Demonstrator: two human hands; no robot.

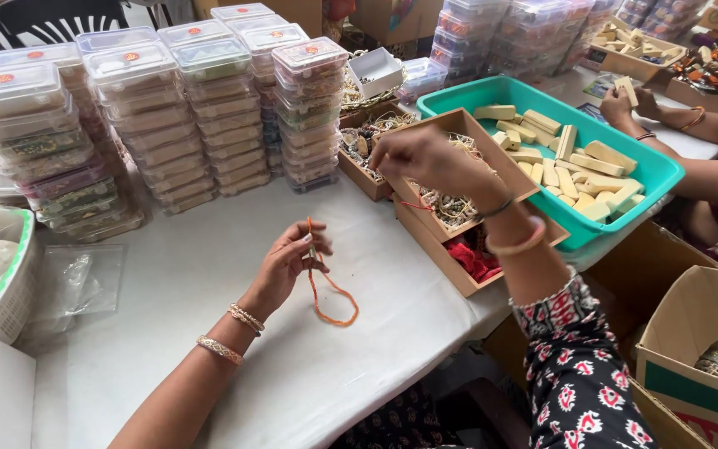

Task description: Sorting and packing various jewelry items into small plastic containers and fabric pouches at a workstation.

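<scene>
Hanging from the left hand point(286, 264), an orange thread point(330, 291) runs its long axis from 12 down to 5 o'clock, looping on the table point(209, 274) just at 4 o'clock of that hand, which pinches its upper part. The right hand point(425, 162), fingers curled down, reaches into a cardboard tray point(459, 125) of tangled threads; whether it grips any, I cannot tell. At 2 o'clock, a teal bin point(650, 179) holds tan blocks point(571, 170).

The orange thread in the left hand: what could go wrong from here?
The orange thread hangs in a loose loop from the left hand, so it may tangle or slip free. The right hand reaches over the cardboard tray whose edge overhangs the table; it might tip.
</scene>
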